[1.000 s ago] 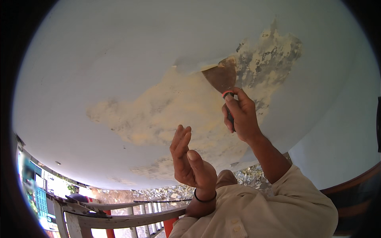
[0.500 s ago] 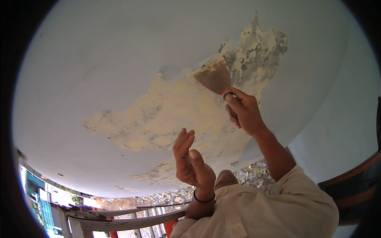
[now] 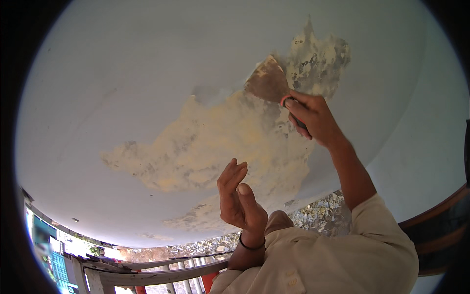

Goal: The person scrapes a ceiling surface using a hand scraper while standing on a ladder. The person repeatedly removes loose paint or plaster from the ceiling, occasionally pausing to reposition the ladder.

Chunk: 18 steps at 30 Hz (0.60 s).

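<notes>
My right hand (image 3: 316, 117) is closed round the dark handle of a putty knife (image 3: 268, 82). Its wide, stained blade lies against the painted surface (image 3: 137, 59), at the upper edge of a bare patch (image 3: 210, 132). That patch is yellowish and mottled where the pale paint is gone. Dark grey flakes and streaks mark its upper right arm, just beside the blade. My left hand (image 3: 240, 198) is raised below the patch, apart from the knife. Its fingers are stretched upward with the thumb out, and nothing shows in it; a dark band circles the wrist.
A wooden railing (image 3: 161, 278) with pale bars runs along the lower left. Paint flakes and debris (image 3: 318, 215) cover the ground beyond the surface's lower edge. At the lower right is a dark, brown-striped object (image 3: 440, 230). A second pale wall (image 3: 431, 142) meets the surface at right.
The putty knife and my right hand have moved up and to the right along the patch's upper edge. My left hand has shifted only slightly.
</notes>
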{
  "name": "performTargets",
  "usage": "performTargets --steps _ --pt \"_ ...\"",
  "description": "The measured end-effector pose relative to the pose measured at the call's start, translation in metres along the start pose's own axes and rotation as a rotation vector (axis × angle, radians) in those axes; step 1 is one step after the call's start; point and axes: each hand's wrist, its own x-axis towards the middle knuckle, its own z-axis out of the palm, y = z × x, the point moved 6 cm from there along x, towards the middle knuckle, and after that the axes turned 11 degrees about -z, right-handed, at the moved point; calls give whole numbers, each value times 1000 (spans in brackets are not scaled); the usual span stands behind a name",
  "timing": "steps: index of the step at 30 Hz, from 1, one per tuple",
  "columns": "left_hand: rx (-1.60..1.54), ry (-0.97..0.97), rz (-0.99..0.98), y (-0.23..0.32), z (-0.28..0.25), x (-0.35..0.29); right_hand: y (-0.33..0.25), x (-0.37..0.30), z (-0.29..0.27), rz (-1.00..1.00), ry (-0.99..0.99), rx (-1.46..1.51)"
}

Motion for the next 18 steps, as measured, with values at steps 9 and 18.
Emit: performTargets --steps 9,18 --pt "-26 -56 11 -2 -2 -5 -9 8 -15 -5 23 -58" --pt "35 -154 5 -4 7 -14 -23 12 -23 -26 13 -94"
